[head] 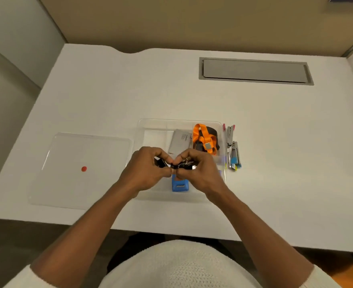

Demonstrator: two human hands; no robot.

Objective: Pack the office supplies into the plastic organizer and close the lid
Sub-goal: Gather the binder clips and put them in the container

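Observation:
The clear plastic organizer (150, 125) lies open on the white desk. Its back right compartment holds an orange lanyard (202, 138), beside a grey card packet (180, 141). A blue block (179, 186) lies in a front compartment. My left hand (146, 169) and my right hand (198, 169) meet above the organizer's middle. Both pinch a cluster of black binder clips (178, 164) with metal wire handles. The clear lid (82, 169), marked with a red dot, lies flat to the left of the organizer.
Several small staplers and pins (232, 148) with pink, blue and yellow parts lie just right of the organizer. A grey cable hatch (254, 71) is set into the desk at the back right. A beige partition stands behind the desk.

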